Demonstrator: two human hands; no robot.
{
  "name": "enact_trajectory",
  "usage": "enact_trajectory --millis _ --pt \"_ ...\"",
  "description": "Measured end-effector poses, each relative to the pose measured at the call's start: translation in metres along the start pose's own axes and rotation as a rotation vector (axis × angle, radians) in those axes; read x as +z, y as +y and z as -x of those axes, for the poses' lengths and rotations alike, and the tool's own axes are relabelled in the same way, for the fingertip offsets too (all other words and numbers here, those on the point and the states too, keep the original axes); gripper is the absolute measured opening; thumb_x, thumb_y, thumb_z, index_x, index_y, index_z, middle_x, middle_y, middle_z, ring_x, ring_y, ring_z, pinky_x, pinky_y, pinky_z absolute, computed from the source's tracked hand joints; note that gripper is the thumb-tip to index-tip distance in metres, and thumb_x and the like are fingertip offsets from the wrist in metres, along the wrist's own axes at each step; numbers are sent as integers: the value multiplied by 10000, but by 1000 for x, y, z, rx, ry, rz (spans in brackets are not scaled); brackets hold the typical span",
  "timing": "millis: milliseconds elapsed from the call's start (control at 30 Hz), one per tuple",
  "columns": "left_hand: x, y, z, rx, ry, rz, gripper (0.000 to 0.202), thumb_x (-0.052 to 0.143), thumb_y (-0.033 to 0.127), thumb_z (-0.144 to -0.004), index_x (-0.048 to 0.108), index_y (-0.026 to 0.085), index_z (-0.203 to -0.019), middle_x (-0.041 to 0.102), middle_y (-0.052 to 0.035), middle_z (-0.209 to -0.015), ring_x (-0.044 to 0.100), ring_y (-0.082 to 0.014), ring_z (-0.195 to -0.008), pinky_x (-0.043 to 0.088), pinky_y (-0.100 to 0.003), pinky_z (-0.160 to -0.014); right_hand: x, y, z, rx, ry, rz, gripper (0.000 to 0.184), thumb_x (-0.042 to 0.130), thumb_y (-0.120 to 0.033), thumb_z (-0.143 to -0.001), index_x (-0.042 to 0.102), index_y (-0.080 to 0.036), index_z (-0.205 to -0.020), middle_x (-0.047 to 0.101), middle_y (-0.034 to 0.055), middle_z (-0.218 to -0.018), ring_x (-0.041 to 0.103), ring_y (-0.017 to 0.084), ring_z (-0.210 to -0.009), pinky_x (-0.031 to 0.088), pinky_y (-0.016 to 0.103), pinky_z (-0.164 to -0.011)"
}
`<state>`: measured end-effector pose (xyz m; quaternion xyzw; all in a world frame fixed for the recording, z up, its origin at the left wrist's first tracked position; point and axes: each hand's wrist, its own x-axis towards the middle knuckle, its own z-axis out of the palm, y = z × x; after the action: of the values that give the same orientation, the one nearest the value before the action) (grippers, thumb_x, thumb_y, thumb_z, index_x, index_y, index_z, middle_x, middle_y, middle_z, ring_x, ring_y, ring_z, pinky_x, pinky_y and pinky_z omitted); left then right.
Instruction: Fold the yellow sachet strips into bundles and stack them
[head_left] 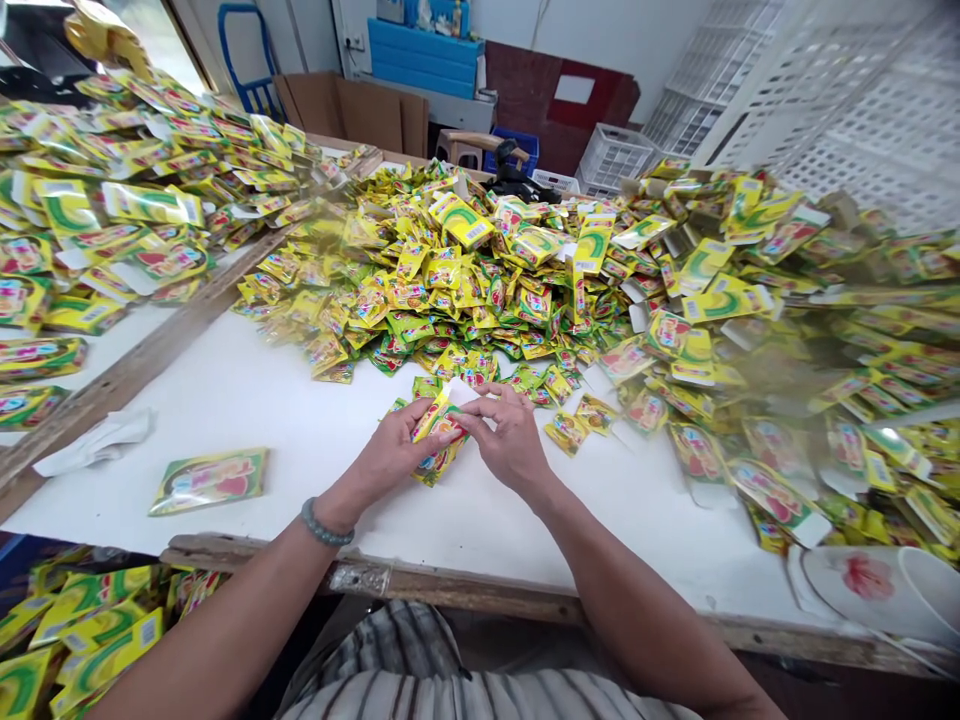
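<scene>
My left hand (397, 440) is closed around a small yellow-and-green printed carton (436, 420) over the white tabletop. The carton's white end flap stands up at its top. My right hand (506, 430) pinches at the carton's open end; whether a small packet is between those fingers is hidden. Just beyond both hands, a large heap of small yellow sachets (420, 300) spreads across the table. A few loose sachets (568, 432) lie right of my right hand. To the left, one flat carton (210, 480) rests by itself on the table.
Cartons with open flaps (712, 330) pile up on the right. A wooden strip (150, 345) divides off more cartons (150, 220) at left. A flowered white cup (877, 590) lies near the right front edge. Below left, a bin holds cartons (97, 640). White crates (615, 160) stand behind.
</scene>
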<state>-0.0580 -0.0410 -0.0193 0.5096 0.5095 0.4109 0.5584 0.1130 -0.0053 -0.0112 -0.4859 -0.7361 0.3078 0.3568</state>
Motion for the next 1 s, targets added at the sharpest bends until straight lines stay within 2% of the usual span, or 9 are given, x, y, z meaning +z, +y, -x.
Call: enact_trajectory --millis 100,233,300,433,600,700,767,867,1000 --pt "2 -1 1 -9 11 14 447 769 462 -721 640 150 -1013 693 -43 -887 634 -181 -779 507 -267 -691 0 0 1 -39 -49 17 107 720 -225 -831 770 -262 -744 710 50 -887 572 271 -1097 322 472 -993" --pt "6 4 -1 -16 81 182 787 801 429 -695 395 206 -1331 704 -28 -903 686 -190 -752 549 -306 -702 -4 5 0 -59 133 -87 150 706 -267 -839 757 -270 -980 690 57 -1009 561 239 -1067 388 425 -975" --pt "7 6 -1 17 124 234 877 807 411 -693 285 238 -1378 708 -14 -877 703 -196 -724 562 -314 -677 -3 9 -1 -15 182 -205 201 700 -303 -837 736 -261 -1031 672 63 -1089 574 224 -1054 438 393 -932" --pt "7 6 1 89 147 212 788 800 369 -718 322 251 -1333 695 8 -836 696 -176 -676 565 -296 -647 8 13 -1 10 50 -488 200 693 -386 -830 738 -242 -961 679 59 -1037 615 192 -924 504 315 -770" --pt "3 7 1 41 61 187 592 792 370 -731 452 218 -1192 673 22 -769 679 -160 -636 540 -255 -588 14 16 0 48 2 -531 220 711 -422 -807 688 -208 -760 620 11 -745 574 152 -738 483 283 -693" --pt "3 9 -1 15 12 232 577 798 368 -721 453 219 -1158 672 32 -760 674 -149 -615 538 -246 -579 9 16 -1 147 -29 -651 327 751 -444 -759 666 -220 -983 655 3 -793 604 148 -742 512 284 -701" --pt "4 9 -1 -9 6 256 592 798 375 -718 424 228 -1153 675 36 -763 675 -150 -598 545 -253 -572 5 14 -1 135 -41 -635 400 769 -442 -739 667 -223 -1057 689 20 -863 622 156 -776 526 296 -723" --pt "5 8 -1 -36 39 294 648 798 399 -712 340 253 -1147 687 43 -762 683 -165 -577 555 -274 -554 -1 9 -2 55 -18 -521 248 743 -427 -772 733 -217 -905 716 49 -901 631 183 -849 518 315 -751" --pt "6 5 0 -38 44 283 640 797 396 -713 335 247 -1130 697 33 -744 688 -170 -578 542 -258 -547 -2 6 -2 131 -71 -643 255 718 -455 -791 729 -201 -765 721 46 -830 644 180 -800 514 331 -760"
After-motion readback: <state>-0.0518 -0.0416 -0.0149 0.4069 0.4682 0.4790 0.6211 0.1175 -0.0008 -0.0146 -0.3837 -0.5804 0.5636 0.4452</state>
